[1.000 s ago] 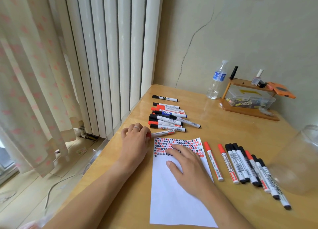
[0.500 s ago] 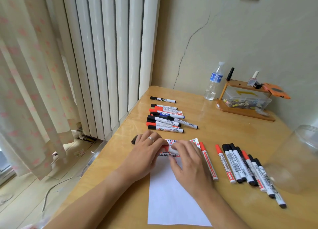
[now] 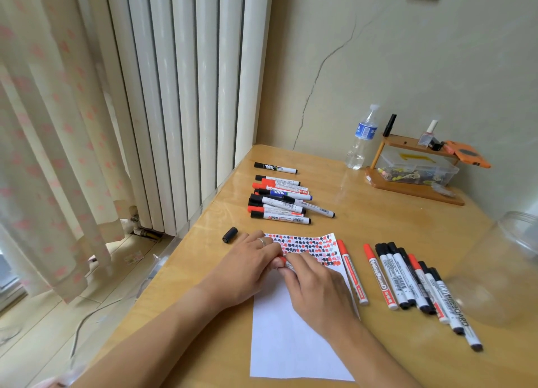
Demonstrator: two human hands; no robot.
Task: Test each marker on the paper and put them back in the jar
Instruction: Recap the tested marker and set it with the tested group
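Both hands meet over the white paper (image 3: 294, 338), whose top part is covered in red and black test marks. My left hand (image 3: 247, 268) and my right hand (image 3: 314, 285) together grip one red-capped marker (image 3: 283, 261), mostly hidden by the fingers. A pile of several markers (image 3: 282, 201) lies behind the paper. A row of several more markers (image 3: 413, 282) lies to the right of it. The clear plastic jar (image 3: 506, 268) lies on its side at the right edge.
A loose black cap (image 3: 230, 235) lies left of the paper near the table's left edge. At the back stand a water bottle (image 3: 362, 138) and a wooden rack (image 3: 413, 183) with a clear box. A radiator and curtain are on the left.
My left hand took a red-capped marker from the pile and brought it over the paper. My right hand lifted off the sheet and closed on the same marker. The black cap is now uncovered.
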